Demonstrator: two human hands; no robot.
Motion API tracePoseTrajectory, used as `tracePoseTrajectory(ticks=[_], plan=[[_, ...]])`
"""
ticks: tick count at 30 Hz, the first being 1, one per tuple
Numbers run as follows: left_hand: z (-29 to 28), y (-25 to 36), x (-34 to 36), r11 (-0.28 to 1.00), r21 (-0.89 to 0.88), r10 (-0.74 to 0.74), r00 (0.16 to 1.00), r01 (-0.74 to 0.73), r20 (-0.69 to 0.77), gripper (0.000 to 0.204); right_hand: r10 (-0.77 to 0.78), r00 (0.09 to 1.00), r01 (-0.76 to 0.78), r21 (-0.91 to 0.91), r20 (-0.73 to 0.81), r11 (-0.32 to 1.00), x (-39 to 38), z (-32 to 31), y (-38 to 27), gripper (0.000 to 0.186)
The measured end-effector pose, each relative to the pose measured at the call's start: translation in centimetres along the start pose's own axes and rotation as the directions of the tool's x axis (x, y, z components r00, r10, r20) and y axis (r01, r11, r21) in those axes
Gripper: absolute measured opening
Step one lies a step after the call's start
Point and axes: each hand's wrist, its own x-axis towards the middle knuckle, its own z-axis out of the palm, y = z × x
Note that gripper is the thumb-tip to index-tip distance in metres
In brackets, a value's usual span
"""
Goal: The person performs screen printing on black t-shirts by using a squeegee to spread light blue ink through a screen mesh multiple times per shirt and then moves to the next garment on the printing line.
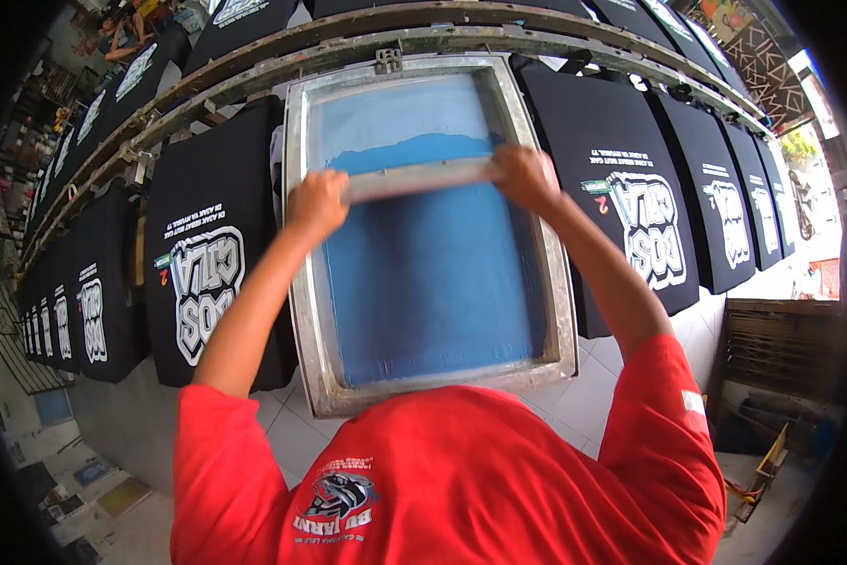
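Observation:
Both my hands are closed on a long squeegee [423, 179], which lies crosswise over a screen printing frame [303, 311]. My left hand [318, 204] wraps its left end, and my right hand [529, 179] wraps the right end, slightly higher in the view. Under the squeegee stretches the blue mesh [433, 292] of the screen. A darker blue band of what looks like ink [414, 149] lies just beyond the squeegee, with paler mesh past it. The squeegee is a little blurred, and its lower edge against the mesh is hard to make out.
Black printed T-shirts [174, 169] on boards stand in a row at the left, with more black T-shirts [597, 122] at the right. A long rail [225, 99] runs behind the frame, and further shirts lie beyond it. A hinge clamp [388, 61] sits at the frame's far edge.

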Motion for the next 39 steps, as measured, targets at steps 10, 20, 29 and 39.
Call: tracePoseTrajectory(ticks=[10,20,29,39], plan=[[-10.4,6.8,-8.3,0.967,-0.236,-0.043,0.979,0.091,0.201,0.024,0.054,0.972,-0.044,-0.049,0.228,0.998,-9.4,-12.1,-5.2,0.03],[-7.1,14.8,-27.9,0.965,-0.259,0.005,0.992,0.028,0.124,0.027,0.089,0.995,-0.092,0.09,0.034,0.992,-30.5,-8.0,-12.9,0.023],[-1.8,11.1,-22.0,0.993,-0.096,0.062,0.996,-0.068,-0.06,0.034,-0.019,0.981,0.024,0.024,-0.192,0.999,-24.3,-1.4,-8.2,0.028],[0.2,1.5,-1.0,1.0,-0.012,0.007,0.993,-0.008,-0.12,0.02,-0.013,0.995,0.014,0.009,-0.097,1.0,-1.7,0.2,0.0,0.027]])
